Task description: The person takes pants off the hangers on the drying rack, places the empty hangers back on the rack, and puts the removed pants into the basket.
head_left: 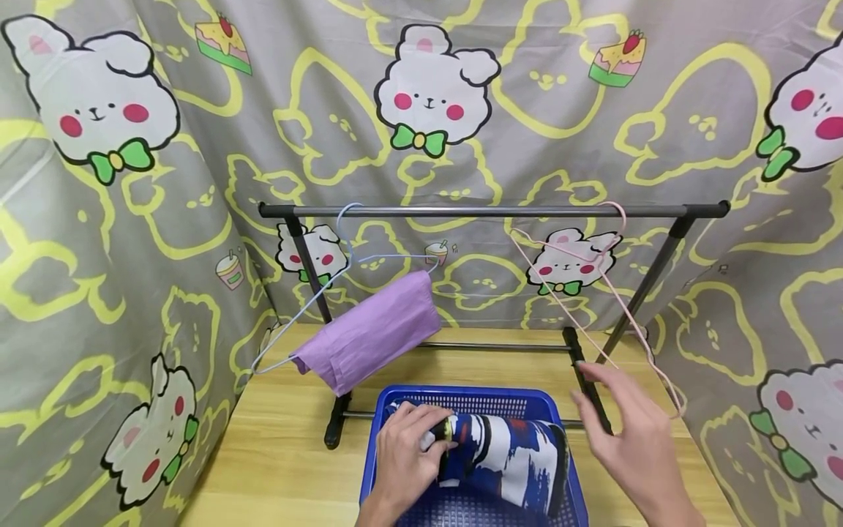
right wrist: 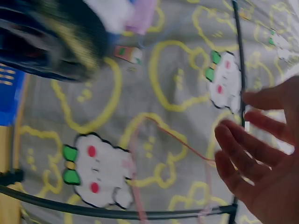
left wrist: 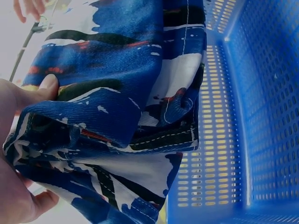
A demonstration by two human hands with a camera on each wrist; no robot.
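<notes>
My left hand grips one end of a folded garment, printed in blue, white, black and red, over a blue plastic basket. In the left wrist view, the thumb presses on the garment and the fingers curl under its folded, stitched layers. My right hand is raised at the basket's right, its fingers loosely spread with nothing between them. Just behind it hangs a pink hanger; whether they touch I cannot tell. The right wrist view also shows that hand holding nothing.
A dark metal rack stands on the wooden table behind the basket. At its left hangs a light blue hanger with a folded purple cloth over it. Printed grey curtains enclose the back and both sides.
</notes>
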